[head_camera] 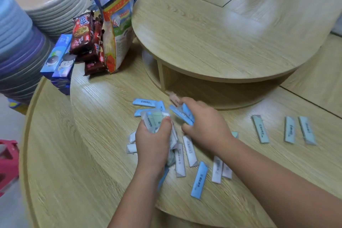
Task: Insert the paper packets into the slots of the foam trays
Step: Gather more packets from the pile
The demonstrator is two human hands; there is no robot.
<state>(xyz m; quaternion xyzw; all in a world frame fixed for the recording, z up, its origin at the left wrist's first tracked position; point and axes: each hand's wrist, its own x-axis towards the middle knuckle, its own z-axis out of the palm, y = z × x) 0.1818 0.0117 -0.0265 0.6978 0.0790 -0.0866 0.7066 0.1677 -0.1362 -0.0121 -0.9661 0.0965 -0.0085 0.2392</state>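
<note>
Several slim paper packets, blue, white and pale green, lie scattered on the wooden table [92,153]. My left hand [153,140] grips a clear bag [155,116] holding a bundle of packets near the middle of the pile. My right hand [205,122] grips a few blue packets [182,114] just to the right of that bag. A blue packet [199,179] and white ones [189,151] lie below my hands. Three pale green packets [260,128] lie apart at the right. No foam tray is in view.
A raised round wooden shelf [212,33] stands behind the pile. Snack packs and biscuit boxes [88,42] crowd the back left, beside stacks of bowls [46,2]. A red stool [8,161] sits off the table's left edge.
</note>
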